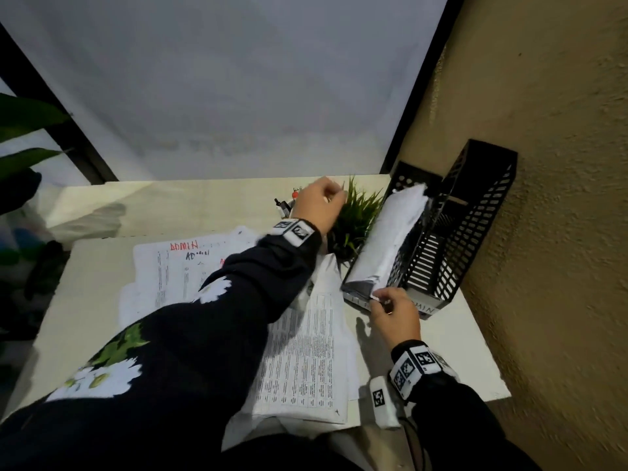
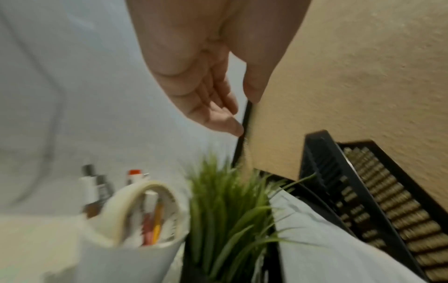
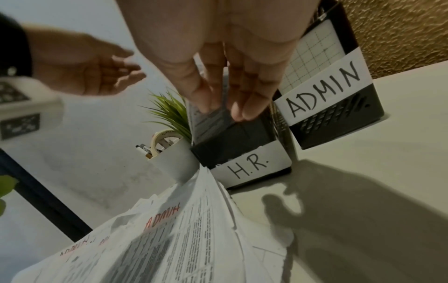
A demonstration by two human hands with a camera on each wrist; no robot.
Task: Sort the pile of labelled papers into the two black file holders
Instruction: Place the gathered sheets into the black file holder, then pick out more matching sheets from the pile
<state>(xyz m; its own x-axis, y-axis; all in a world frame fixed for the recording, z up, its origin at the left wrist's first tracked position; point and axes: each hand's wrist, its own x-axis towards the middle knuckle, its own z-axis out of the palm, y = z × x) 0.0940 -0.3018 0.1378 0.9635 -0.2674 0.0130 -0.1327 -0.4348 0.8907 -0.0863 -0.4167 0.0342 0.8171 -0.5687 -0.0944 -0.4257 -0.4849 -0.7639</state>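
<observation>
Left hand: your left hand [image 1: 319, 205] hangs in the air above the green plant [image 1: 356, 219], fingers loose and slightly bent, holding nothing.
Right hand: your right hand [image 1: 396, 312] pinches the near bottom corner of a sheet [image 1: 390, 243] between thumb and fingers; that sheet stands in the H.R. holder [image 3: 252, 168].
H.R. holder: black, white label reading "H.R." on its front; it sits just right of the plant and leans against its neighbour.
ADMIN holder: the second black holder [image 1: 472, 226] stands on the far side of the H.R. holder from the plant, beside the tan wall [image 1: 550, 164]; a gridded sheet [image 3: 312, 55] shows inside it.
Paper pile: the remaining papers [image 1: 299, 355] lie spread on the table [image 1: 452, 351], nearer you than the plant and to its left, several marked "ADMIN" in red; your left sleeve [image 1: 190, 334] crosses over them.
Pen cup: a white cup [image 3: 174, 162] with pens and a tape roll stands just left of the plant.
</observation>
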